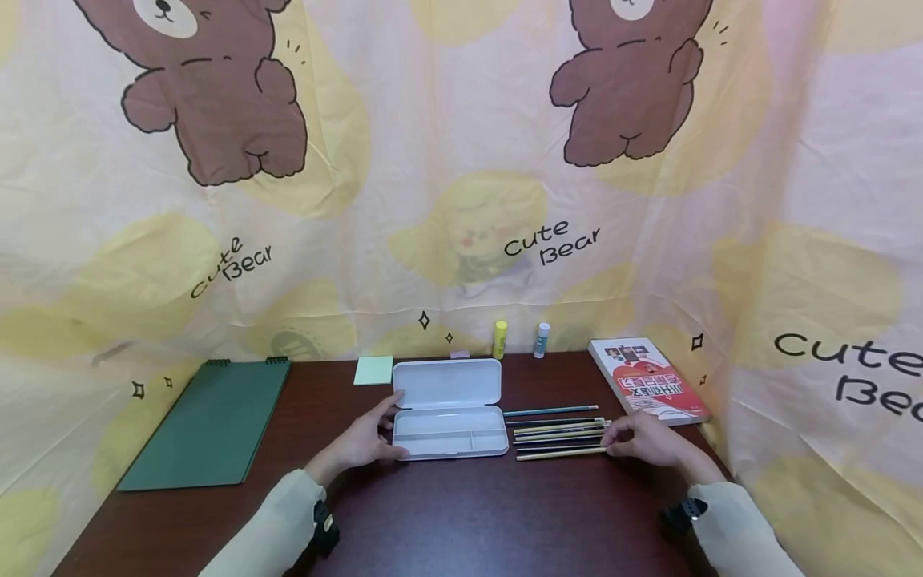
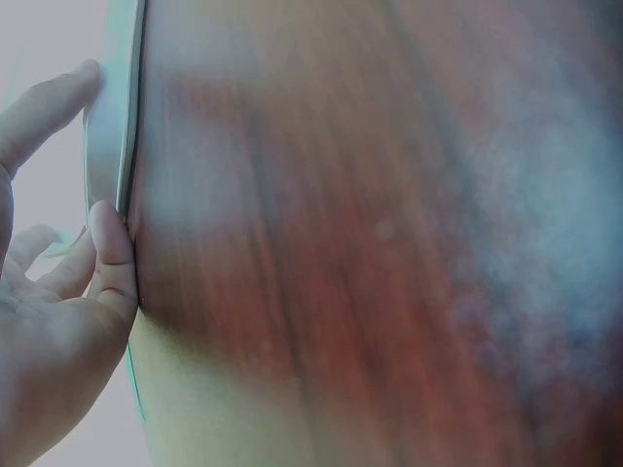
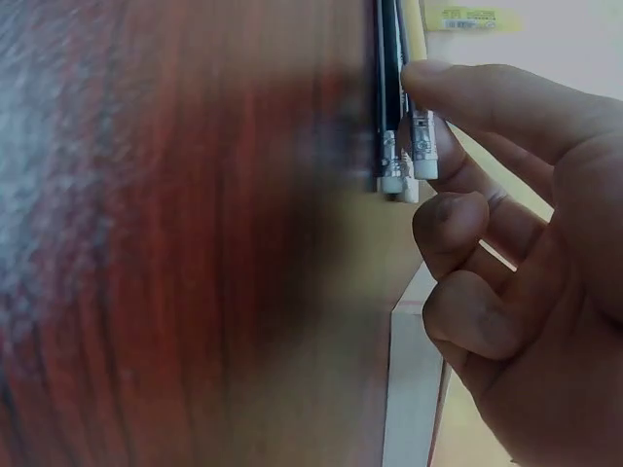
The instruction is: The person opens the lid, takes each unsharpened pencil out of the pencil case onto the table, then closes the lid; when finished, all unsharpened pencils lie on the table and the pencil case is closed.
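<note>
An open white pencil case (image 1: pixel 450 433) lies on the table, its lid (image 1: pixel 447 383) laid back and its divided tray bare. My left hand (image 1: pixel 364 437) holds the case by its left end, thumb at the front corner and fingers toward the hinge. In the left wrist view, fingertips touch the edge of the case (image 2: pixel 115 117). To the right of the case, several yellow and dark pencils (image 1: pixel 558 437) lie roughly side by side. At their eraser ends my right hand (image 1: pixel 645 439) pinches a pale yellow pencil (image 3: pixel 417 39); dark pencils (image 3: pixel 388 88) are beside it.
A blue pencil (image 1: pixel 551 410) lies behind the others. A red-and-white book (image 1: pixel 649 381) is at the right, a green spiral pad (image 1: pixel 209 425) at the left. Along the back are green sticky notes (image 1: pixel 373 370), a yellow tube (image 1: pixel 500 340) and a glue stick (image 1: pixel 542 340).
</note>
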A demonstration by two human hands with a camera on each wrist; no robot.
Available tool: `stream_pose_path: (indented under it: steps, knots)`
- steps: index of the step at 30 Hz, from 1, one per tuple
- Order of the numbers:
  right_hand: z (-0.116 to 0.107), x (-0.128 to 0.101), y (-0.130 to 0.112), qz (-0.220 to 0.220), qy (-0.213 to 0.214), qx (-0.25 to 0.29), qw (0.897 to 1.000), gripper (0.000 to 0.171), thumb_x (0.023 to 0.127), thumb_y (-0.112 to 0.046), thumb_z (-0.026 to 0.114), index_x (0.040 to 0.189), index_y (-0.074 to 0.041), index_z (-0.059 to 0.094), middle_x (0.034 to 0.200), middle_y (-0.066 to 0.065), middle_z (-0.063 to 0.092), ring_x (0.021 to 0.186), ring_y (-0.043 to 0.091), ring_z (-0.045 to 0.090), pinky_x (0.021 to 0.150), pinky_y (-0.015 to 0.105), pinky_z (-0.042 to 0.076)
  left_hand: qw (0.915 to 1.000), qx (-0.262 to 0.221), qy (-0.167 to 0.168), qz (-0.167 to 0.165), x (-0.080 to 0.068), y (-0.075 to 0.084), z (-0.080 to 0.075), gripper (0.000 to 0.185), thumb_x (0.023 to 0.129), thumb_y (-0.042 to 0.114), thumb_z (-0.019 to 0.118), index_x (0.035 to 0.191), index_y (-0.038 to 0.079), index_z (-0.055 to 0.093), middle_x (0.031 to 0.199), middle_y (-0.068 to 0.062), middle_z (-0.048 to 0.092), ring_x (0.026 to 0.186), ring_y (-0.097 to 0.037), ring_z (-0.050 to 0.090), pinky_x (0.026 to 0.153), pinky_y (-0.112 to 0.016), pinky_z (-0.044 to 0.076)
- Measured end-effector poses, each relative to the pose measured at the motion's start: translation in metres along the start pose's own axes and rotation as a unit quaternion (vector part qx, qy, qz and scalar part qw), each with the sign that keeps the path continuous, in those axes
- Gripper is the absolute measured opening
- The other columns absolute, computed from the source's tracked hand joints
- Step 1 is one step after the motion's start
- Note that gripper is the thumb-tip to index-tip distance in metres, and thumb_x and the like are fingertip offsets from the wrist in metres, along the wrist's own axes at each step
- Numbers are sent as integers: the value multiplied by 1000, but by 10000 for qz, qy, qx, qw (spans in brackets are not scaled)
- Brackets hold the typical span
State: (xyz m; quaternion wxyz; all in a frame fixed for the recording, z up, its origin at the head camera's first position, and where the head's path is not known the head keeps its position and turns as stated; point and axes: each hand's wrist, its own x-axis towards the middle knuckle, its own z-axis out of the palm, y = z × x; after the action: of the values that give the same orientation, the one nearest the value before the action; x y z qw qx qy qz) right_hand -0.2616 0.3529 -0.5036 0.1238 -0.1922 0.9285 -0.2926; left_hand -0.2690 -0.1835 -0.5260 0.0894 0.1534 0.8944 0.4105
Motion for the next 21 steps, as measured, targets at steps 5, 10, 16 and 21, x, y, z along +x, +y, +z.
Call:
stream_pose_path:
  steps: [5, 10, 16, 21]
  knots:
    - [3, -1, 3, 30, 87, -42, 9999, 7, 88, -23, 75, 94, -20, 77, 95, -7, 73, 83, 7, 57, 76, 25, 45, 10000, -30, -39, 22, 0, 0, 0, 109, 72, 29, 91, 159, 22, 25, 143, -11, 51, 113, -25, 54, 82, -31, 50]
    - [4, 1, 3, 80, 257, -156, 9995, 6, 86, -20, 78, 92, -21, 78, 97, -6, 74, 87, 10, 59, 82, 31, 47, 10000, -23, -30, 7, 0, 0, 0, 109, 72, 29, 91, 159, 22, 25, 143, -11, 51, 113, -24, 54, 81, -30, 50]
    - [5, 2, 1, 322, 250, -7, 9992, 11, 84, -19, 79, 95, -20, 78, 101, -3, 75, 93, 18, 60, 85, 40, 47, 10000, -56, -35, -50, 0, -1, -1, 110, 71, 30, 91, 159, 24, 26, 142, -8, 51, 113, -23, 53, 82, -31, 50]
    - [5, 5, -4, 570, 255, 180, 9979, 13, 85, -21, 79, 98, -19, 77, 100, -3, 74, 90, 18, 59, 81, 36, 46, 10000, -63, -25, -26, 0, -1, -1, 110, 71, 31, 91, 159, 25, 26, 142, -7, 51, 113, -23, 53, 83, -32, 50]
